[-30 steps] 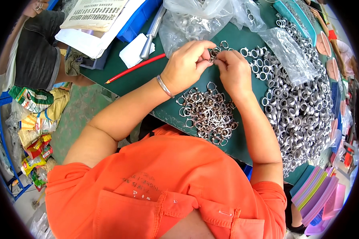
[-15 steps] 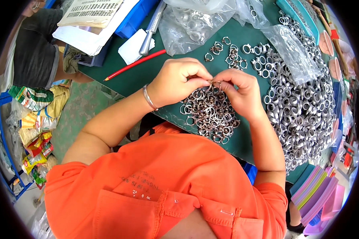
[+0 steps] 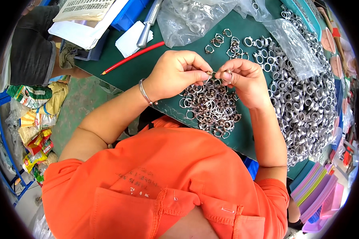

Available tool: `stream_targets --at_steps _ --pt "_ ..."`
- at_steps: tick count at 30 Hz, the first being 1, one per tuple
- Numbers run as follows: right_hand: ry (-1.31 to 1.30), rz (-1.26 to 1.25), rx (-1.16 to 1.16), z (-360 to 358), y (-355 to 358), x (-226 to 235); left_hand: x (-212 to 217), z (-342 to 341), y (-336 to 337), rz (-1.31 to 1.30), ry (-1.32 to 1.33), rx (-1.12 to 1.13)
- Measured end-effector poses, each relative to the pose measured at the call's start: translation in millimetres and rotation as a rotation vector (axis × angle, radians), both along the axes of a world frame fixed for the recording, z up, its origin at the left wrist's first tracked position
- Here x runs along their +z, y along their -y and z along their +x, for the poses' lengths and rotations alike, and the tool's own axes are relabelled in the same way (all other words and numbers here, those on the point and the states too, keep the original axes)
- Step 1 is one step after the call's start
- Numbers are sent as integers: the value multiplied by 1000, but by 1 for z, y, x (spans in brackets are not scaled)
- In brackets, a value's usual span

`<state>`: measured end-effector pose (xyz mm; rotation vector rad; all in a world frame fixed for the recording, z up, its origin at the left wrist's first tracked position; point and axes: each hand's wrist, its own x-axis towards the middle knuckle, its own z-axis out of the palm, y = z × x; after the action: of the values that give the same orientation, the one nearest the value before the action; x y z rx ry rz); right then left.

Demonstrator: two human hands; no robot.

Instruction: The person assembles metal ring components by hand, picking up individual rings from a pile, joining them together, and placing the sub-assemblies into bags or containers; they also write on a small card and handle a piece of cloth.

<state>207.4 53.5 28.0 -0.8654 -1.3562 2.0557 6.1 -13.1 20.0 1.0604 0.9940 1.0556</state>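
Note:
Over the green tabletop, my left hand (image 3: 175,75) pinches a small metal ring (image 3: 208,75) with a brownish bit on it, between thumb and forefinger. Facing it, fingertips nearly touching, is my right hand (image 3: 247,81). Its thumb and forefinger are closed together; what they grip is too small to make out. Directly below both hands lies a heap of thin silver rings with brown fittings (image 3: 211,109). A few similar rings (image 3: 235,48) lie apart, beyond my right hand.
Thicker grey metal rings (image 3: 301,107) form a large pile at the right, partly under a clear plastic bag (image 3: 295,47). At the back lie another bag of rings (image 3: 193,20), a red pencil (image 3: 133,57), a metal-handled tool (image 3: 147,30) and papers (image 3: 77,30). Someone's leg (image 3: 32,59) is at left.
My hands have drawn slightly apart at the fingertips. My right hand has shifted a little to the right, and its fingers have turned upward.

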Motion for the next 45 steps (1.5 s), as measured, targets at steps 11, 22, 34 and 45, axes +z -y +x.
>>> stream_targets --at_steps 11,22,34,45 --pt "-352 -324 27 6 7 -9 2 3 4 -80 225 51" --pt "191 302 167 10 13 13 2 3 7 -37 224 129" --pt "136 239 -108 -12 28 11 1 9 9 39 212 136" --pt "159 88 -125 -11 29 13 2 10 10 -131 243 133"
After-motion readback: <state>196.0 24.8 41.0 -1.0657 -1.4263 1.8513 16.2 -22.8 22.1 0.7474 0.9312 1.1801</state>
